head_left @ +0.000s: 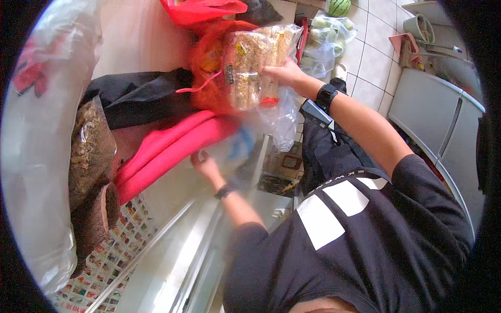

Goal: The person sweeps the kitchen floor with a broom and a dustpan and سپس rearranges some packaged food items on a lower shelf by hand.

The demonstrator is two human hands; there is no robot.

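Observation:
My right hand [284,73] is closed on a clear plastic package of beige dried food [246,68], with a second similar pack [284,36] right beside it. The exact kind of food is too unclear to name. Behind the package sits a red plastic bag [206,68] with orange-coloured contents. My left hand [205,163] is below a pink-red folded cloth or roll [172,146]. Next to that hand is a smeared white and blue plastic bag [239,147]. Motion blurs the fingers, so their grip does not show. A crumpled clear bag [282,120] hangs under the right hand.
At the left lie a black cloth [141,96], a clear bag of brown dried pieces [93,151] and a large clear plastic sheet [36,156]. A bag of green produce [329,39] and a watermelon [340,7] are on the tiled floor. A light grey cabinet [425,104] stands right.

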